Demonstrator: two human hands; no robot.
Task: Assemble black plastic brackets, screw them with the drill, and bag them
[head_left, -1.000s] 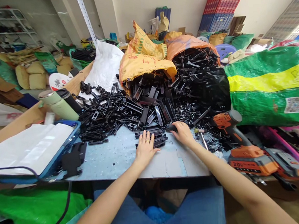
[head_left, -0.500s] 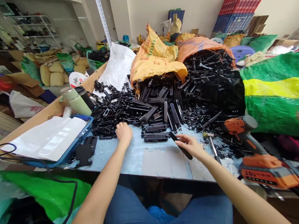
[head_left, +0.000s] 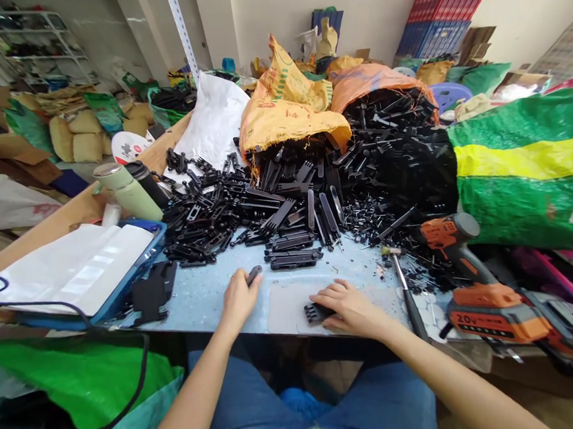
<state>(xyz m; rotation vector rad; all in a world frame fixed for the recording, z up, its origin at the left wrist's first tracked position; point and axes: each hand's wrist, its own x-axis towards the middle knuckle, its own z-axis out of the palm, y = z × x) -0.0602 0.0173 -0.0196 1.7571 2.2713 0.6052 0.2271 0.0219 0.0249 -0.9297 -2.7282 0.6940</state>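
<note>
My left hand [head_left: 240,301] is closed around a small dark plastic piece [head_left: 254,274], whose end sticks out past the fingers. My right hand [head_left: 351,308] grips a black fork-ended plastic part [head_left: 317,312] low over the grey mat [head_left: 286,302]; the fingers cover much of it. Beyond the hands, a short stack of long black plastic parts [head_left: 294,259] lies on the blue tabletop [head_left: 198,294]. Behind it spreads a heap of black plastic parts [head_left: 217,210], some of them fork-ended.
A hammer [head_left: 407,291] and an orange cordless drill [head_left: 470,273] lie at the right, near scattered screws [head_left: 367,225]. Yellow [head_left: 292,125] and green [head_left: 525,162] sacks stand behind. At left are a blue tray [head_left: 162,241], papers and a light green bottle [head_left: 128,190].
My left hand has come back from the heap with a dark plastic piece. My right hand has moved left and down onto the mat, its black part now turned fork end left.
</note>
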